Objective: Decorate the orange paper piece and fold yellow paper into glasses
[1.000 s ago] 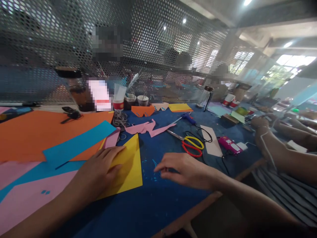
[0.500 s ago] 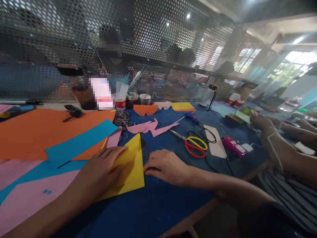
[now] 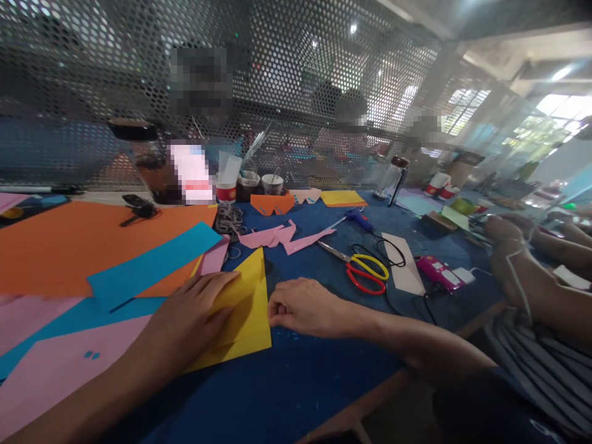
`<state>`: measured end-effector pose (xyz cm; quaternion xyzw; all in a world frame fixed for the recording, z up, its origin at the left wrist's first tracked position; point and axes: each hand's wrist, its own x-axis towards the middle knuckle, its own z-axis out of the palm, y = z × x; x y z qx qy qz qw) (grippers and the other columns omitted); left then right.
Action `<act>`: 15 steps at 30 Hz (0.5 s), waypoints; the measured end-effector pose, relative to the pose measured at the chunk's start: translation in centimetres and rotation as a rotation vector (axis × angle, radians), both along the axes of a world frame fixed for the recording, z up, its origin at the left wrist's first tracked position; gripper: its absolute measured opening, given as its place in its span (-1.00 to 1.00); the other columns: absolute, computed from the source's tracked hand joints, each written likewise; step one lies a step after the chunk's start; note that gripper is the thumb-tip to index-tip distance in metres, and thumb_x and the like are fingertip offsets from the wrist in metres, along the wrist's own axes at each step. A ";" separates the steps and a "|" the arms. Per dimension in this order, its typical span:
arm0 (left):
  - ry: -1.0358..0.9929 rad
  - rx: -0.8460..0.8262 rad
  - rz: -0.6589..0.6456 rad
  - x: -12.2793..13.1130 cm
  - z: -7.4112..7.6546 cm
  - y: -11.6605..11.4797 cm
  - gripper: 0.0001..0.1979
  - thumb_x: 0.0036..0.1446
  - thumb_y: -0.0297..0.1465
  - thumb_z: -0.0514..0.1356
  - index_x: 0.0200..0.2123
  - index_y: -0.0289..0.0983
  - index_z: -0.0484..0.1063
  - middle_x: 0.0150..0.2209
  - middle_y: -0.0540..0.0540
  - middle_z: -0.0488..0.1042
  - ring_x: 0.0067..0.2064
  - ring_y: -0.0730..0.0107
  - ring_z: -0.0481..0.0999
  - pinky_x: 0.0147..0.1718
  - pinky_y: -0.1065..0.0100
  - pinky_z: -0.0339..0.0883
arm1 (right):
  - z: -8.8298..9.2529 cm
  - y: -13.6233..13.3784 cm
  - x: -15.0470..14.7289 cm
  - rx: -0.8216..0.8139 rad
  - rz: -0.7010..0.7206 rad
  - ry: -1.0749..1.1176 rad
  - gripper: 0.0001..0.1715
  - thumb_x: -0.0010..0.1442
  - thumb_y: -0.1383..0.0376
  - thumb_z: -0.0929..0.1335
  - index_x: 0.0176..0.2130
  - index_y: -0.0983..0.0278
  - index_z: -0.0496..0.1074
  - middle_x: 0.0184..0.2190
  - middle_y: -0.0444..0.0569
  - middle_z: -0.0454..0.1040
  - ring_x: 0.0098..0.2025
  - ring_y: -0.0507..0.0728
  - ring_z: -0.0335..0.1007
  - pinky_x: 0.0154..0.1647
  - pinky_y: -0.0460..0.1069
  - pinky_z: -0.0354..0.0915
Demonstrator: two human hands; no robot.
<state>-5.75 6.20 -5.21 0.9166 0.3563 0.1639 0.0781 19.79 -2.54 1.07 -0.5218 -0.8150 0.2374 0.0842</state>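
A folded sheet of yellow paper [image 3: 250,308] lies on the blue table in front of me. My left hand [image 3: 197,314] rests on it, fingers stretched out and pressing it down. At the sheet's right edge, my right hand [image 3: 300,307] is closed, with the curled fingers and thumb together against the paper's edge. Its fingertips are partly hidden. Scissors [image 3: 361,265] with one yellow and one red handle lie beyond my right hand. Cut pink paper pieces [image 3: 277,236] lie just past the yellow sheet.
Orange sheets [image 3: 92,246], a blue strip [image 3: 157,265] and pink paper [image 3: 60,376] cover the left side. A blue glue gun [image 3: 359,219], beige card [image 3: 400,262] and magenta device [image 3: 437,273] are at right. Cups [image 3: 272,184] stand by the perforated screen. Another person's arm [image 3: 522,265] reaches in.
My right hand's fingers have curled in more tightly at the yellow paper's edge. My left hand and the paper have stayed in place. The view has shifted slightly.
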 end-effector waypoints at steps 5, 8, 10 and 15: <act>0.015 -0.017 0.001 0.0 0.0 0.0 -0.51 0.30 -0.25 0.08 0.25 -0.23 0.37 0.24 -0.27 0.51 0.23 -0.11 0.48 0.17 -0.05 0.38 | 0.3 -0.5 0.0 0.019 -0.011 0.005 -0.91 0.35 0.33 0.42 -0.14 0.26 0.56 -0.12 -0.06 0.61 -0.11 0.11 0.50 -0.06 -0.02 0.25; 0.008 -0.025 -0.005 0.0 0.1 0.0 -0.51 0.31 -0.26 0.08 0.25 -0.24 0.38 0.23 -0.24 0.53 0.22 -0.11 0.49 0.17 -0.04 0.37 | 0.9 -0.7 -0.3 0.073 0.041 -0.080 -0.88 0.36 0.37 0.37 -0.20 0.28 0.55 -0.17 -0.05 0.60 -0.12 0.12 0.48 -0.02 0.02 0.22; 0.007 -0.027 -0.009 0.0 0.1 0.0 -0.52 0.31 -0.26 0.08 0.25 -0.23 0.37 0.23 -0.22 0.53 0.22 -0.10 0.49 0.18 -0.02 0.37 | 1.2 -0.7 -0.5 0.091 0.058 -0.122 -0.88 0.33 0.38 0.36 -0.24 0.29 0.52 -0.21 -0.05 0.58 -0.14 0.13 0.47 -0.04 0.02 0.21; 0.009 -0.017 0.007 0.0 0.1 0.0 -0.52 0.31 -0.28 0.06 0.26 -0.18 0.34 0.24 -0.23 0.51 0.23 -0.10 0.48 0.16 -0.06 0.40 | 1.1 -0.5 -0.7 0.052 0.045 -0.100 -0.95 0.26 0.37 0.39 -0.29 0.27 0.49 -0.25 -0.06 0.57 -0.17 0.12 0.45 -0.07 0.01 0.19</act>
